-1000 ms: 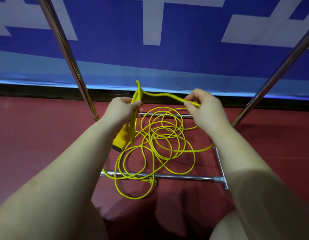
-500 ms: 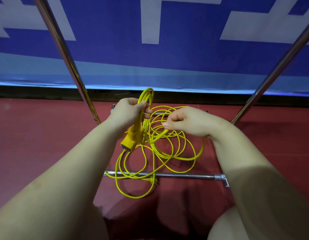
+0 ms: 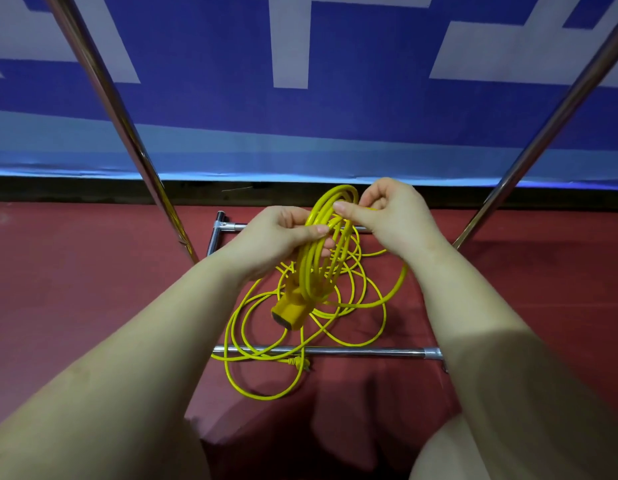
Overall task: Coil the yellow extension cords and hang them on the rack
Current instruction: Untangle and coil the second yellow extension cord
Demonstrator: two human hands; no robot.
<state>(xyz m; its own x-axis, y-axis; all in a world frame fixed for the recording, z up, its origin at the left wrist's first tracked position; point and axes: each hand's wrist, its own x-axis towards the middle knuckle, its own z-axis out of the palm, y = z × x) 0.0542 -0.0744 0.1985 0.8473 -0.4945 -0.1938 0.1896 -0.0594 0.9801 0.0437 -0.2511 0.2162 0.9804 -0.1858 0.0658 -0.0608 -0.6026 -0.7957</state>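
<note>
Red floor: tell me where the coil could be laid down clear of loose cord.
Bare red floor lies left of the rack's left upright, and right of the right upright. Crowded: loose yellow cord sprawls between the base bars, across the near bar.

I see a dark red floor [image 3: 75, 289] below me, and behind it a blue banner with pale grey shapes [image 3: 335, 98], with a black strip [image 3: 93, 190] along its lower edge.
</note>
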